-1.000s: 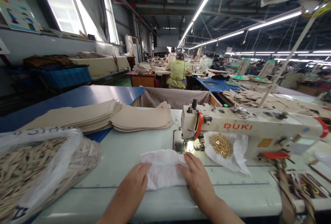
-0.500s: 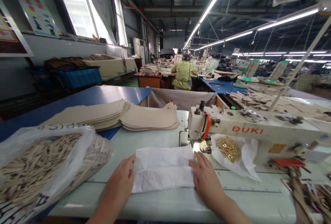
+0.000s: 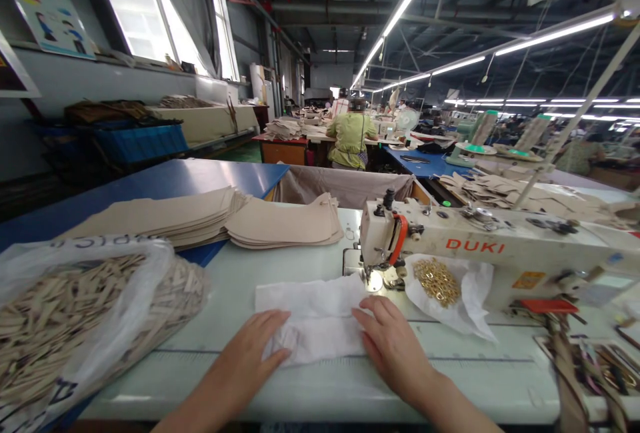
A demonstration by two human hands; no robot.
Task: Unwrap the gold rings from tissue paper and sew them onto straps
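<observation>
Both hands were down flat on the white cloth [image 3: 313,316], which lay near the front edge of the pale tabletop [image 3: 240,300], right in the middle of it. The left hand [image 3: 250,356] had its fingers spread open and pressed onto the cloth's near left corner, pinching nothing. The right hand [image 3: 393,340] lay open too, palm down on the cloth's right end, its fingertips just short of the needle area. The far right corner of the cloth reached up to the foot of the sewing machine [image 3: 490,246], which stood along the right half of the tabletop. Tucked under the machine's arm sat a white wrapper of gold rings [image 3: 440,281], just beside the right hand but apart from it. Out at the left edge slumped a clear bag of beige strips [image 3: 75,313], and toward the far edge lay the stacked beige pieces [image 3: 283,223], well apart from the hands.
</observation>
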